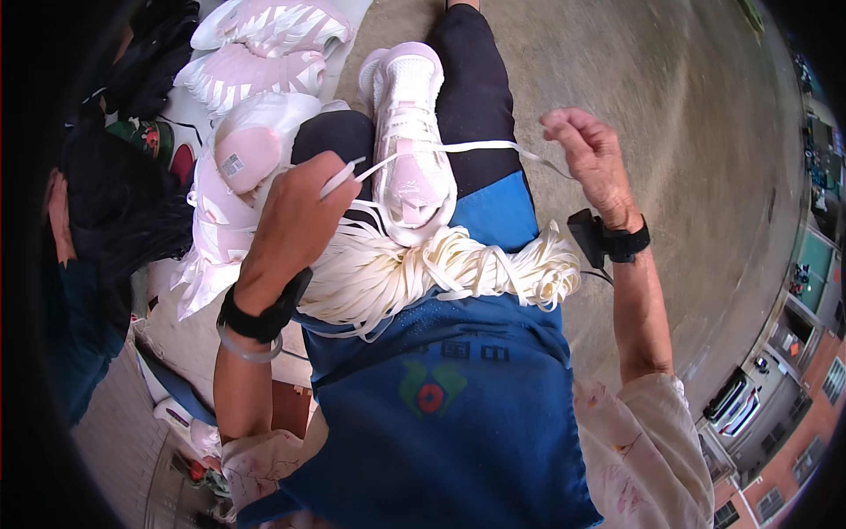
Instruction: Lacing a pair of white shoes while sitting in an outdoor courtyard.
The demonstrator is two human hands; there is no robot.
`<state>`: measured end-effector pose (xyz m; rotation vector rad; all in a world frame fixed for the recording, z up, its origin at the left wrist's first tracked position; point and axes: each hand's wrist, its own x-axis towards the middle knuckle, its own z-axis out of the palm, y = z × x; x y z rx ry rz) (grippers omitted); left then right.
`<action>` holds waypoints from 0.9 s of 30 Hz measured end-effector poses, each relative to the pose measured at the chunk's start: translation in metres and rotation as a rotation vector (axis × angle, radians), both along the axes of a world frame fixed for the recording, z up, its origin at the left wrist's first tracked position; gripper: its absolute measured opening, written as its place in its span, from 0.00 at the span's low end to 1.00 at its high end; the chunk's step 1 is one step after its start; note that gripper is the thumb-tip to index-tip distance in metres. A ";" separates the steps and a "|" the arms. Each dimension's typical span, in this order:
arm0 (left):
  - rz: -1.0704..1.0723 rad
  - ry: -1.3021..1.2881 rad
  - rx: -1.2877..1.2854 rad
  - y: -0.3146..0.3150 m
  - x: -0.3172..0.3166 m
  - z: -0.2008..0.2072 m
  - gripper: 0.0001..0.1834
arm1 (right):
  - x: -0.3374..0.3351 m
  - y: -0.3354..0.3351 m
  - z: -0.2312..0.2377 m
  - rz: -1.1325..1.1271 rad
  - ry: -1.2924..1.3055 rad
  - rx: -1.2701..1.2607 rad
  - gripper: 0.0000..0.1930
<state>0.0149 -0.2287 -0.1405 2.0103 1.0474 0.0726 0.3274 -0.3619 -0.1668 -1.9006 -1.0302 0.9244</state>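
Note:
A white and pale-pink sneaker [410, 150] rests sole-down on my lap, its toe pointing away from me. My left hand [300, 216] is closed on a white shoelace [476, 146] to the left of the sneaker; a tip sticks up past the fingers. The lace crosses over the sneaker's tongue and runs out to the right. There its darker end meets the lower edge of my right hand [590, 159], which is raised with curled fingers, partly hidden. A thick bundle of cream laces [441, 269] lies across my lap at the sneaker's heel.
Several white and pink sneakers [251, 150] are heaped at my left on a pale surface. Beyond them, a person in dark clothes [132, 203] sits close by. A blue apron [441, 414] covers my front. Concrete floor [652, 62] stretches away at right.

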 end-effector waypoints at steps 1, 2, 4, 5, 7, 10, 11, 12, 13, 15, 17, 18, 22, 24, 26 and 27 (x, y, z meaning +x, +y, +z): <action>0.000 -0.001 0.026 -0.003 -0.002 -0.004 0.12 | -0.009 0.004 0.001 -0.004 -0.002 -0.004 0.11; -0.004 -0.004 0.022 -0.002 -0.001 -0.005 0.12 | -0.018 0.007 0.003 0.066 -0.005 0.016 0.12; 0.087 -0.029 -0.141 0.000 -0.001 -0.002 0.12 | -0.039 0.015 0.004 0.136 -0.008 0.039 0.15; 0.086 -0.031 -0.139 0.002 -0.001 -0.002 0.12 | -0.049 0.019 0.005 0.162 -0.008 0.052 0.15; 0.132 -0.052 -0.155 0.005 -0.002 -0.004 0.11 | -0.067 0.025 0.010 0.189 -0.016 0.064 0.16; 0.166 0.042 -0.172 0.010 -0.003 0.005 0.12 | -0.085 0.030 0.019 0.308 -0.206 0.112 0.15; 0.163 0.036 -0.171 0.011 -0.004 0.002 0.12 | -0.089 0.033 0.017 0.325 -0.208 0.086 0.13; 0.188 0.034 -0.160 0.010 -0.009 -0.002 0.12 | -0.093 0.033 0.015 0.346 -0.203 0.060 0.11; 0.214 0.033 -0.151 0.009 -0.012 -0.004 0.12 | -0.091 0.033 0.013 0.349 -0.203 0.061 0.11; 0.209 -0.006 -0.110 0.006 -0.007 -0.004 0.12 | -0.084 0.031 0.009 0.367 -0.228 0.237 0.07; 0.204 -0.042 -0.070 0.003 -0.010 -0.003 0.11 | -0.085 0.027 0.014 0.422 -0.292 0.249 0.06; 0.144 0.011 0.029 0.002 -0.012 -0.002 0.10 | -0.082 0.026 0.019 0.475 -0.366 0.261 0.05; 0.029 0.043 0.264 0.005 -0.014 0.002 0.05 | -0.057 0.031 0.011 0.427 -0.270 0.245 0.03; 0.014 -0.013 0.322 0.003 -0.015 -0.003 0.05 | -0.051 0.025 0.011 0.412 -0.204 0.165 0.03; -0.006 -0.066 0.378 0.002 -0.014 -0.004 0.06 | -0.050 0.023 0.008 0.506 -0.266 0.042 0.05; 0.083 -0.143 0.267 0.001 -0.010 -0.002 0.07 | -0.049 0.021 0.006 0.500 -0.260 0.037 0.05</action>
